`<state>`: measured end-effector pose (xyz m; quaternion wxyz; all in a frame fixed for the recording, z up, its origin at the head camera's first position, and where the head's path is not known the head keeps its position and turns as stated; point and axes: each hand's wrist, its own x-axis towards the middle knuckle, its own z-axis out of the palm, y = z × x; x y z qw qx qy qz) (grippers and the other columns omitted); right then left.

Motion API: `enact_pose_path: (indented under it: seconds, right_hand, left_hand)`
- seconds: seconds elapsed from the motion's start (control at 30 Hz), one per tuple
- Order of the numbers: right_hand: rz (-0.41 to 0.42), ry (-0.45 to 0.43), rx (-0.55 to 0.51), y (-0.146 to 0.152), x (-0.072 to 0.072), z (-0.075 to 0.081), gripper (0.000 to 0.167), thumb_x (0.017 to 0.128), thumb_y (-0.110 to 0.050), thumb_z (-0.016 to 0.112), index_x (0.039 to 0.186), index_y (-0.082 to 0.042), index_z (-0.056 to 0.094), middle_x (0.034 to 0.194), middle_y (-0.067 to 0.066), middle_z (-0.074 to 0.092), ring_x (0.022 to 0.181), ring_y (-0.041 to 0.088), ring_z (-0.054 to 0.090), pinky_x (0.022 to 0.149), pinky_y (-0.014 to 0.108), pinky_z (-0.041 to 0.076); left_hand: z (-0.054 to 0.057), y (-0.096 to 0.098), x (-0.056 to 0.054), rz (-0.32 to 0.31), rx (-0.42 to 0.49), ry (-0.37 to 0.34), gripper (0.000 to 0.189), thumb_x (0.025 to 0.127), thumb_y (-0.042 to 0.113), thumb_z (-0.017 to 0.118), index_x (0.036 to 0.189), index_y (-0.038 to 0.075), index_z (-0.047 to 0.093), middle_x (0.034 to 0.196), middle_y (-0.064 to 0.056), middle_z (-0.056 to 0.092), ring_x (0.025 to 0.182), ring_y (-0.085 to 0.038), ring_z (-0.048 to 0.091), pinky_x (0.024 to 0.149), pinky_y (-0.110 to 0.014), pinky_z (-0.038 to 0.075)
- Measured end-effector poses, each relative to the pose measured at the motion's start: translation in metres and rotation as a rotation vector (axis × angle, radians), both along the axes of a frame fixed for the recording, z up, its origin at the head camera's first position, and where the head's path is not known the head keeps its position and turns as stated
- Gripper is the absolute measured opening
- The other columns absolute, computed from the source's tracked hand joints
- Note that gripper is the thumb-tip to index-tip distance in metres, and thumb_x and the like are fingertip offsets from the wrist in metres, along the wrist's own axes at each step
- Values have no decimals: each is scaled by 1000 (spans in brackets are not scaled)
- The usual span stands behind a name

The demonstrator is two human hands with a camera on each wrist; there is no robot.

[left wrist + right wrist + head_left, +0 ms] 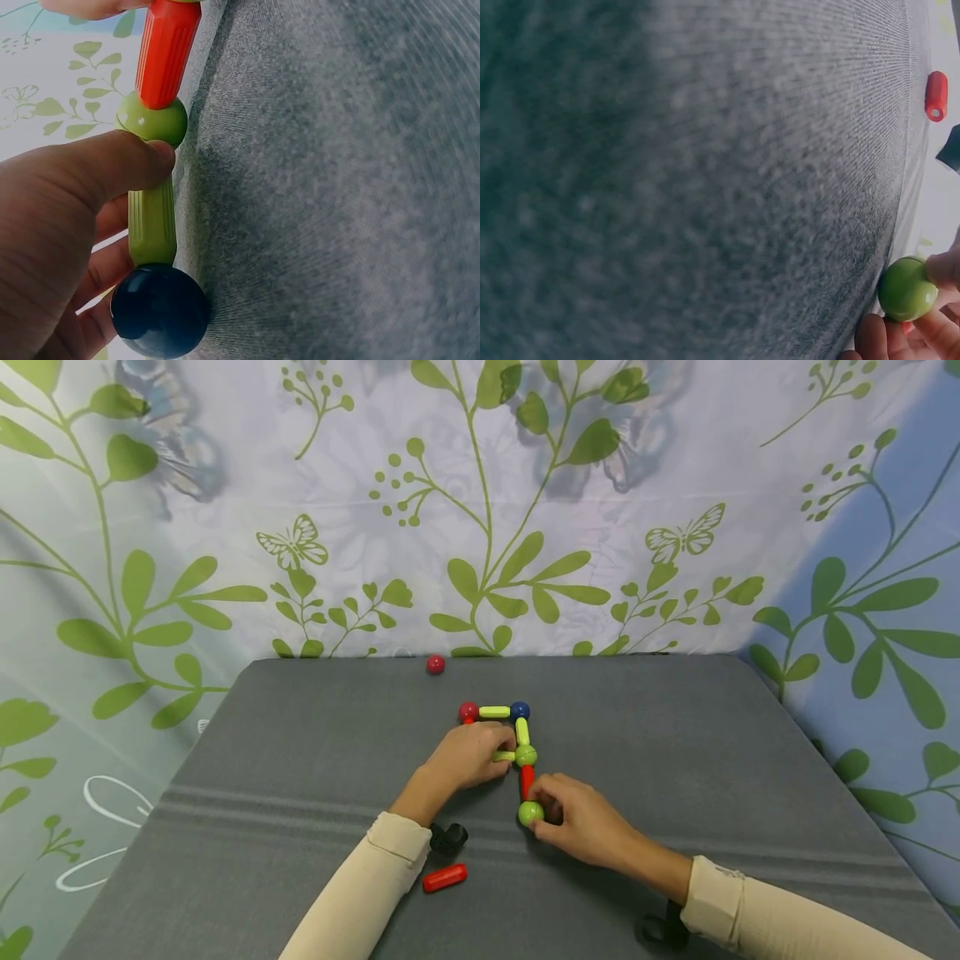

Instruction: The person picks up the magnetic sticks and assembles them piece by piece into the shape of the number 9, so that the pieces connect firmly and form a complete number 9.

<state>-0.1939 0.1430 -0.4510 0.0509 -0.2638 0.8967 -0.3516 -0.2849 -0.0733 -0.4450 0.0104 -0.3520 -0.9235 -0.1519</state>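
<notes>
My left hand (467,755) pinches a light green rod (504,757) between thumb and index finger. One end of that rod meets a green ball (527,756). From this ball another green rod (152,229) runs to a dark blue ball (160,311), and a red rod (527,782) leads toward me. At the red rod's near end, my right hand (583,820) grips a second green ball (907,289) with thumb and fingers. A far green rod (494,712) links the blue ball to a red ball (468,712). The left hand partly hides a red piece below it.
A loose red rod (445,877) lies on the grey cloth-covered table (315,827), near the left sleeve. By the far edge sits a single red ball (435,664). Behind the table hangs a leaf-patterned curtain (337,485).
</notes>
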Motion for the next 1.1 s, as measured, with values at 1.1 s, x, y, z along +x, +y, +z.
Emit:
enact_pose_path:
  seconds: [1.1]
  right_hand:
    - [53, -2, 5, 0, -3, 2, 20, 90, -16, 77, 104, -21, 63, 95, -6, 58, 74, 4, 59, 64, 27, 51]
  left_hand:
    - [12, -18, -7, 7, 94, -50, 13, 95, 24, 73, 104, 16, 70, 99, 4, 66, 87, -11, 61, 78, -31, 51]
